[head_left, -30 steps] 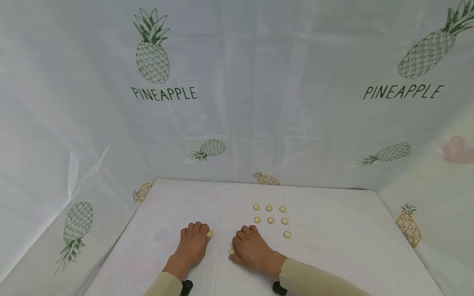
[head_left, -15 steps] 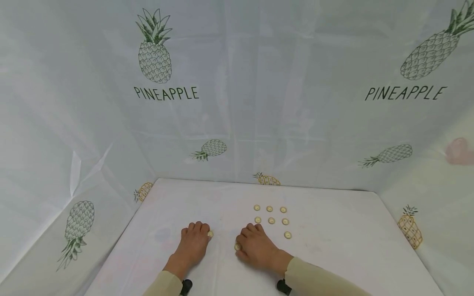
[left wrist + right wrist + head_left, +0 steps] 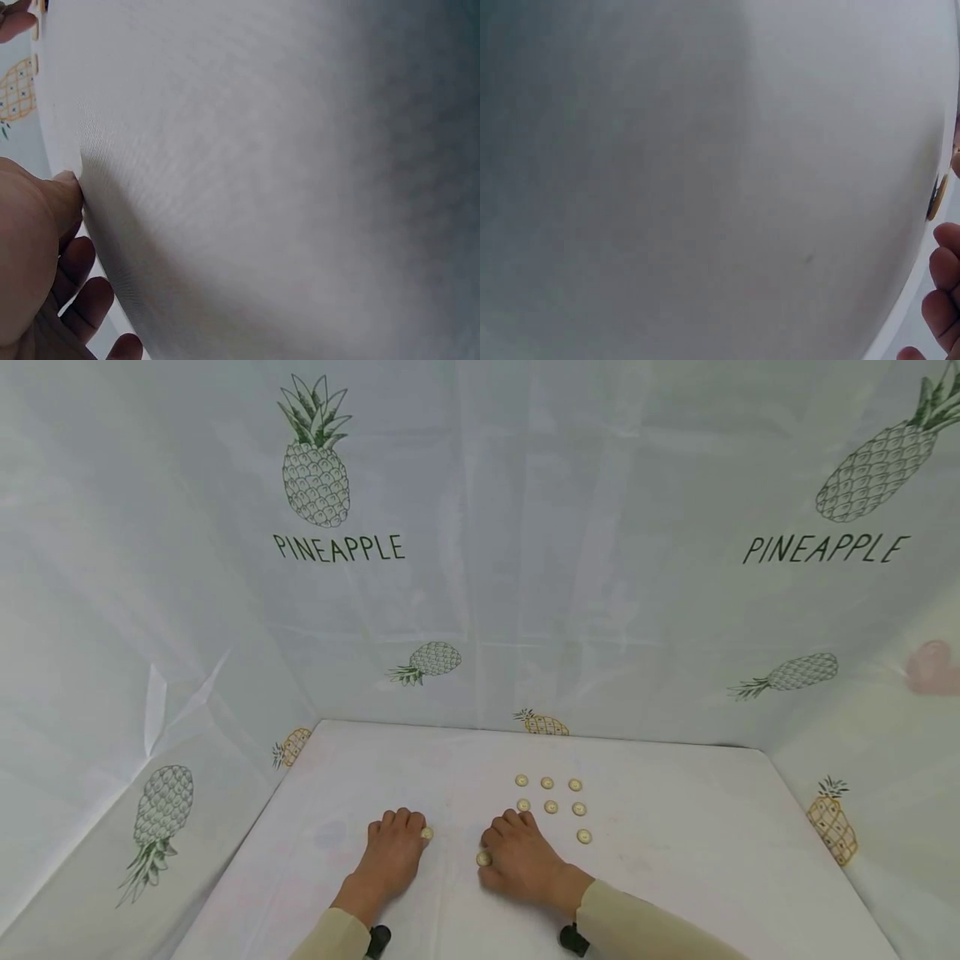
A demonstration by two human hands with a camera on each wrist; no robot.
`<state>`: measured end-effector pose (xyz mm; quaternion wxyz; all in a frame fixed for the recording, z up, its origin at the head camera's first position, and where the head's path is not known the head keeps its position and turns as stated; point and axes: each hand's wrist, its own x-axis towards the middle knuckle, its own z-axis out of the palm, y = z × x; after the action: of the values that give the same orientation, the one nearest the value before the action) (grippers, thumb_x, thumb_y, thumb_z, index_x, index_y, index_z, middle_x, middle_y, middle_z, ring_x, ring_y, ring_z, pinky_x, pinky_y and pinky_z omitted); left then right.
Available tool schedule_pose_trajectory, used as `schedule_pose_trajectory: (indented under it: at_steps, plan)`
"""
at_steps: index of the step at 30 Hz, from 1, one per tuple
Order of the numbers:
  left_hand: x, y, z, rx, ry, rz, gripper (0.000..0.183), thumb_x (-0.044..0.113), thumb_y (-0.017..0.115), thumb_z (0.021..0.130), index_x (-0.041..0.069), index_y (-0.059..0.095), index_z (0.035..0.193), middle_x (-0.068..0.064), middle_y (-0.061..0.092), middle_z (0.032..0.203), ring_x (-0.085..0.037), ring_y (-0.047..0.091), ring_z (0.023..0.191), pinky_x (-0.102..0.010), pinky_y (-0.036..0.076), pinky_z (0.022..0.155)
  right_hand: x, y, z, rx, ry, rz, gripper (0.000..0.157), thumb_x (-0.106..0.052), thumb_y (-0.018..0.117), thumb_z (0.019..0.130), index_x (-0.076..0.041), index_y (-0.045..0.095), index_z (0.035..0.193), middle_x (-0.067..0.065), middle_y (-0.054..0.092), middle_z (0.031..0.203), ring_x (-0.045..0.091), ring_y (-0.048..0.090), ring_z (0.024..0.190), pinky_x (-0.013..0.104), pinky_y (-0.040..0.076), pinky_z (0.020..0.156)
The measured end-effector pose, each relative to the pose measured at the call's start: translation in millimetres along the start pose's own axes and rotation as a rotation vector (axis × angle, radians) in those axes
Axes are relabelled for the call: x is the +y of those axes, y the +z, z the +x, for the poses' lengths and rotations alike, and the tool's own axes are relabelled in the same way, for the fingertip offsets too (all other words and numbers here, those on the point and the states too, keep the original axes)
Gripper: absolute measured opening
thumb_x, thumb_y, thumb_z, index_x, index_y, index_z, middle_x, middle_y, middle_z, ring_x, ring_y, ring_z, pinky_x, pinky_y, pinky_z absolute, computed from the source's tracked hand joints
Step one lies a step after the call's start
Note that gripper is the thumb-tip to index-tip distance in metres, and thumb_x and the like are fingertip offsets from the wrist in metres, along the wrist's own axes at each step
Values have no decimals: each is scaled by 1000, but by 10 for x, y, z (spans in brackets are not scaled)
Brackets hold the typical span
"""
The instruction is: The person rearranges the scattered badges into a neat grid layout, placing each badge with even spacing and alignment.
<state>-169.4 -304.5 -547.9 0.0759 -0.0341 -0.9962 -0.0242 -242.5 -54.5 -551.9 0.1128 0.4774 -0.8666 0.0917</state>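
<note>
In the head view, my left hand (image 3: 390, 853) lies on the left half of the white tabletop, fingers bent. A pale yellow round button (image 3: 427, 833) shows at its thumb side, where the fingers seem to pinch it; the left wrist view shows the thumb (image 3: 66, 191) against the table and hides this button. Nearer the middle, my right hand (image 3: 521, 864) holds a second button (image 3: 483, 858) between thumb and fingers. In the right wrist view that button (image 3: 937, 197) appears edge-on, close to the table surface, beside curled fingers (image 3: 945, 266).
Beyond the right hand lie several matching buttons (image 3: 551, 807) in rows, with a single button (image 3: 584, 837) in front on the right. White cloth (image 3: 555, 610) printed with pineapples hangs around the back and sides of the table (image 3: 697, 860).
My right hand has moved slightly right and away from me, its button moving along with it. The left hand and the rows of buttons keep their places.
</note>
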Motion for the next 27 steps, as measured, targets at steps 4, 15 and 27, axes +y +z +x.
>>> schedule_pose_trajectory:
  at_steps: [4,15,27]
  plan:
    - [-6,-1,-4,1,2,-3,25,25,73,101,9,56,110,-7,54,103,-25,46,91,-49,44,81,31,4,2,-12,-7,-27,26,-44,69,96,-19,70,103,-7,62,97,13,46,91,37,37,86]
    - [-14,3,0,5,7,-17,23,24,72,102,9,56,111,-7,55,103,-25,47,91,-50,44,81,34,9,18,14,-25,-39,21,-42,73,95,-22,70,95,-9,62,92,12,47,89,35,37,84]
    - [-3,7,-4,27,1,-13,25,23,76,98,9,58,110,-7,56,101,-25,46,90,-50,44,80,36,5,36,110,-32,-153,28,-48,69,87,-21,63,89,-7,54,85,16,46,86,38,39,85]
